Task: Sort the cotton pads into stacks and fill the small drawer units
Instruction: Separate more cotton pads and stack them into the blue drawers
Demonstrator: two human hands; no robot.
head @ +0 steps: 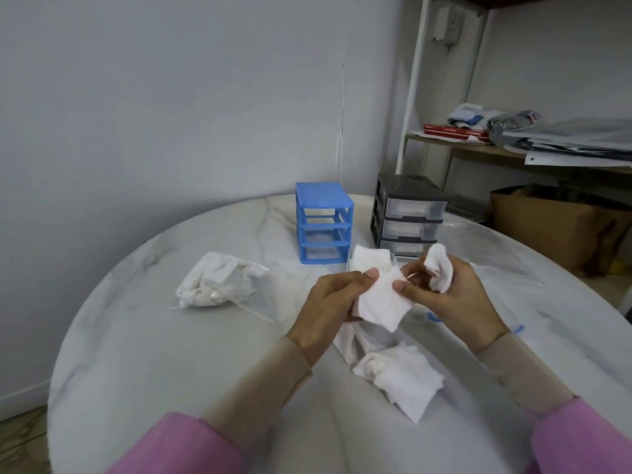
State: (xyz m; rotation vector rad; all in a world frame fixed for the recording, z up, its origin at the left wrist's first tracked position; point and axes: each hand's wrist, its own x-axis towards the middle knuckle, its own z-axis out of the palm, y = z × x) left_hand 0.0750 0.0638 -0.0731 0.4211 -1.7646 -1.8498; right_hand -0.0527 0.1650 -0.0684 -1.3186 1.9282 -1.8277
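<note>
White cotton fills most of my view; a soft square cotton pad is pinched between the thumb and fingers of my left hand and the thumb of my right hand, raised above the round marbled worktop; my right hand also clutches a second crumpled white pad in its curled fingers. Progress looks partial to me; the black-framed drawer unit with clear drawers has white showing behind all three fronts, so I judge it filled or nearly so; the blue plastic drawer frame stands with its slots bare, its drawers out. One clear drawer just behind my hands holds a stack of pads. Still unsorted, as far as I can tell: a loose heap of white pads near me on the worktop, and a clear plastic bag of more pads lying well to the left; the blue frame's drawers remain to be filled and returned.
</note>
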